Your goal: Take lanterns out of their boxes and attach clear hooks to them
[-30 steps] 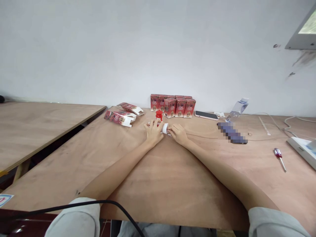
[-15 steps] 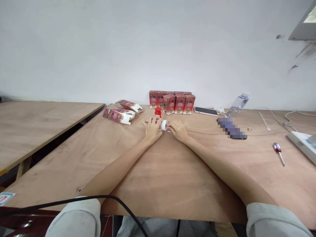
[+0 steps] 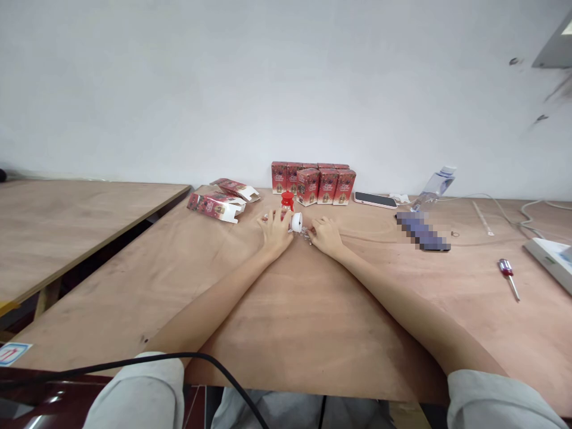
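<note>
Apparently, small-parts work was in hand: the left hand [image 3: 277, 235] curled firmly round the white-ended item [image 3: 297, 222], sideways on the table [image 3: 286, 333]; the right [image 3: 327, 237], fingers bunched by the bits [image 3: 306, 236], held nothing discernible. Next called for a light pinch.

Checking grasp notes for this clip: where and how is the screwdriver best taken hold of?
Probably by its thick handle, from above with the right hand: the screwdriver lies on the table, handle uncovered at the far end, thin shaft pointing toward the near edge.
</note>
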